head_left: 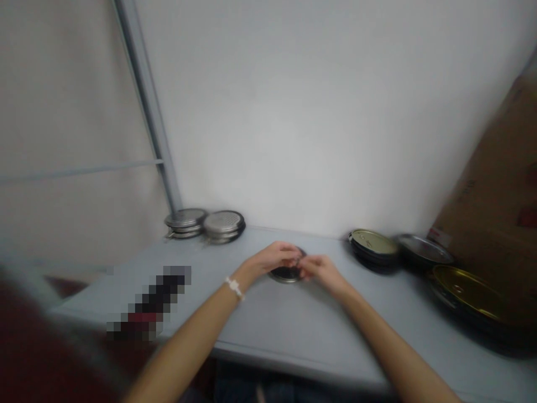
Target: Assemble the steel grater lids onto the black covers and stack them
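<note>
A round dark disc with a pale metal rim (288, 274) lies on the grey-white table (268, 319), partly covered by my hands. Over its left and upper side reaches my left hand (274, 256), a white band (234, 287) round its wrist. From the right comes my right hand (316, 267), its fingers bent together close to the left fingertips. Both hands pinch above the disc's middle. Whatever sits between the fingertips is too small and blurred to name.
At the back left stand two stacks of silvery round discs (224, 222) with dark edges. Towards the right are a stack topped by a gold-coloured disc (373, 242), a silvery one (425, 249) and a larger gold one (470, 288). A cardboard box (490, 184) rises behind them.
</note>
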`<state>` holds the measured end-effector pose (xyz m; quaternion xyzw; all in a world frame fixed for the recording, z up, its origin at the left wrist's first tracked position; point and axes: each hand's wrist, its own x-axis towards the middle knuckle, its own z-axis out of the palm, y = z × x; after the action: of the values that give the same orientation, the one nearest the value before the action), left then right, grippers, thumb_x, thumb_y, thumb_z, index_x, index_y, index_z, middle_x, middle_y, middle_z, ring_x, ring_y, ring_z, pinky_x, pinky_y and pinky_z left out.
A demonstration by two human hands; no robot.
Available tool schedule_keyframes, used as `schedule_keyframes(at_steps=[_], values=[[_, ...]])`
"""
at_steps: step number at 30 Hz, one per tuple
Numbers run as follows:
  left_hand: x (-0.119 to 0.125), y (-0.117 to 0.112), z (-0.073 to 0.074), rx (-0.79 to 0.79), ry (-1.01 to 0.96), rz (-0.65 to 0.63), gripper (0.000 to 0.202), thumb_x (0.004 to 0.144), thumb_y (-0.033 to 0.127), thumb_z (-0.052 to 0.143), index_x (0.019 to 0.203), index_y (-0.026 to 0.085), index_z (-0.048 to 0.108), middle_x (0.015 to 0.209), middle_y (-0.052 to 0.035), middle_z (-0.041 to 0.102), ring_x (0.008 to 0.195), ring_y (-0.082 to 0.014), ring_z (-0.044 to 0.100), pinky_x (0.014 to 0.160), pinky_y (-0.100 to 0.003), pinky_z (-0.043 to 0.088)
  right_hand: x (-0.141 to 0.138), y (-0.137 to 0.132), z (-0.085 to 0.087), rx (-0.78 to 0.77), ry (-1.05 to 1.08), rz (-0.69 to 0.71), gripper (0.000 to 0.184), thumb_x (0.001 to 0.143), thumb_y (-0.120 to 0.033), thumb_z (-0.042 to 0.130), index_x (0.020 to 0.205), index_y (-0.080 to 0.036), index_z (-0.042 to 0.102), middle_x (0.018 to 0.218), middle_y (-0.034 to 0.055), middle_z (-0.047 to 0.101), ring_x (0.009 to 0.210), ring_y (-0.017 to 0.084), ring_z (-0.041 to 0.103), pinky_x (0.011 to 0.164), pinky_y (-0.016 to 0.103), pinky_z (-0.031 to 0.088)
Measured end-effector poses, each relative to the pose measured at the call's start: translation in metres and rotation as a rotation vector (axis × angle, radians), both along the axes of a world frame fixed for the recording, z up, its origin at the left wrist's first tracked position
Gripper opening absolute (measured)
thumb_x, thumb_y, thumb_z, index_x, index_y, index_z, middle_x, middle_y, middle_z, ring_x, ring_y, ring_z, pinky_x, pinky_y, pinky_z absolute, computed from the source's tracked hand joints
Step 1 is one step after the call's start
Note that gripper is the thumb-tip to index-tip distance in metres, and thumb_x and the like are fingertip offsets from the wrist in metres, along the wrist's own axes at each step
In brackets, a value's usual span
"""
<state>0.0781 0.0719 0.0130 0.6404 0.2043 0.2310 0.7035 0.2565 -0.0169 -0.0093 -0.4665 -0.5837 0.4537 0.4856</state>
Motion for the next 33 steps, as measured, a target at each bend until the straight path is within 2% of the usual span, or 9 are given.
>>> schedule_keyframes(at_steps=[5,8,12,19,24,29,33], values=[[-0.001,-0.004,0.005,-0.152,-0.070,0.003,0.041,0.062,0.027,0.092,0.093,0.009,0.072,0.083,-0.0049,0.070,0.070,-0.0104,0.061,0.072,-0.023,0.046,0.001,0.002,-0.004,-0.040,0.196,-0.003,0.037,0.073,-0.052,0.078,0.074,-0.015,0.073,0.064,0.0026,0.067,0.055,0.012,0.055,0.058,0.026,0.043],[-0.001,-0.006,0.006,-0.159,-0.100,0.019,0.041,0.062,0.024,0.092,0.094,0.010,0.072,0.086,-0.0049,0.071,0.073,-0.0108,0.064,0.076,-0.024,0.046,0.001,0.002,-0.004,-0.068,0.294,0.005,0.033,0.072,-0.047,0.080,0.076,-0.015,0.074,0.065,0.0026,0.066,0.057,0.012,0.054,0.058,0.026,0.042],[0.001,-0.006,0.002,-0.129,-0.117,0.028,0.041,0.062,0.026,0.093,0.094,0.010,0.072,0.082,-0.0042,0.071,0.071,-0.0107,0.063,0.074,-0.024,0.046,0.001,0.004,-0.006,-0.091,0.342,0.002,0.031,0.070,-0.044,0.081,0.076,-0.014,0.074,0.063,0.0021,0.065,0.056,0.012,0.053,0.057,0.025,0.040],[0.005,-0.002,-0.004,-0.091,-0.147,0.106,0.041,0.062,0.028,0.092,0.092,0.011,0.071,0.085,-0.0046,0.072,0.074,-0.0119,0.064,0.077,-0.025,0.047,0.003,0.008,-0.008,-0.077,0.315,-0.046,0.034,0.069,-0.047,0.081,0.075,-0.014,0.075,0.062,0.0030,0.064,0.057,0.013,0.054,0.057,0.025,0.040],[0.004,-0.002,-0.004,0.048,-0.065,0.157,0.042,0.061,0.032,0.092,0.092,0.012,0.071,0.086,-0.0051,0.072,0.074,-0.0133,0.064,0.073,-0.025,0.045,0.001,0.007,-0.008,-0.026,0.227,-0.157,0.038,0.066,-0.051,0.081,0.075,-0.014,0.076,0.064,0.0028,0.066,0.056,0.013,0.054,0.057,0.025,0.042],[0.003,-0.008,0.000,0.115,-0.036,0.081,0.043,0.065,0.035,0.090,0.096,0.011,0.070,0.088,-0.0088,0.074,0.077,-0.0154,0.065,0.072,-0.025,0.044,0.001,0.006,-0.007,0.076,0.167,-0.192,0.042,0.070,-0.056,0.078,0.078,-0.015,0.076,0.067,0.0028,0.069,0.056,0.013,0.055,0.057,0.026,0.043],[0.002,-0.012,0.001,0.101,-0.028,0.030,0.050,0.068,0.038,0.088,0.104,0.012,0.066,0.082,-0.0077,0.074,0.074,-0.0166,0.067,0.072,-0.027,0.045,0.001,0.006,-0.005,0.090,0.082,-0.119,0.041,0.074,-0.056,0.075,0.077,-0.016,0.075,0.066,0.0028,0.069,0.054,0.013,0.056,0.055,0.026,0.043]])
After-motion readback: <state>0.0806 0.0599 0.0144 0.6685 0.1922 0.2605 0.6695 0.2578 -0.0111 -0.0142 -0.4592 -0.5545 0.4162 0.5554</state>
